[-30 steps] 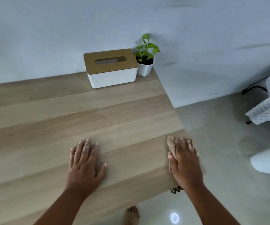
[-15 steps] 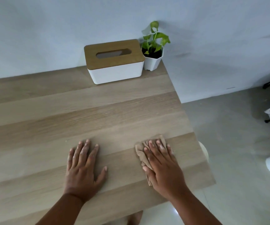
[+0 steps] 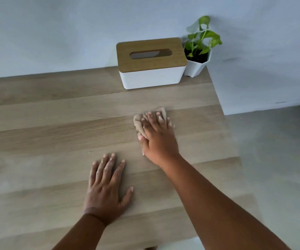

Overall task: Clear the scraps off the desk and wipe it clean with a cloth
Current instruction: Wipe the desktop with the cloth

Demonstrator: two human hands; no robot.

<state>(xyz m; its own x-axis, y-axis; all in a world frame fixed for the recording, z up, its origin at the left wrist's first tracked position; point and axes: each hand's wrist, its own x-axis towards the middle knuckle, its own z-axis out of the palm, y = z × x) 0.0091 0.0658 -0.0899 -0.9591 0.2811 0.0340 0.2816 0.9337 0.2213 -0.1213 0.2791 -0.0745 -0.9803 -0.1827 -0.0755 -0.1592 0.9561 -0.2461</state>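
Observation:
A beige cloth [image 3: 139, 125] lies bunched on the wooden desk [image 3: 46, 138], mostly covered by my right hand [image 3: 159, 137]. That hand presses flat on the cloth with straight, spread fingers, reaching out toward the middle of the desk. My left hand [image 3: 106, 186] rests palm down on the bare wood nearer to me, fingers straight and spread, holding nothing. No scraps show on the desk surface.
A white tissue box with a wooden lid [image 3: 151, 63] stands at the back by the wall. A small green plant in a white pot [image 3: 198, 58] sits beside it at the desk's back right corner. The right desk edge drops to a grey floor [image 3: 271, 159].
My right hand has slid the cloth from the desk's right front edge leftward and then away from me toward the tissue box. My left hand has stayed flat on the wood.

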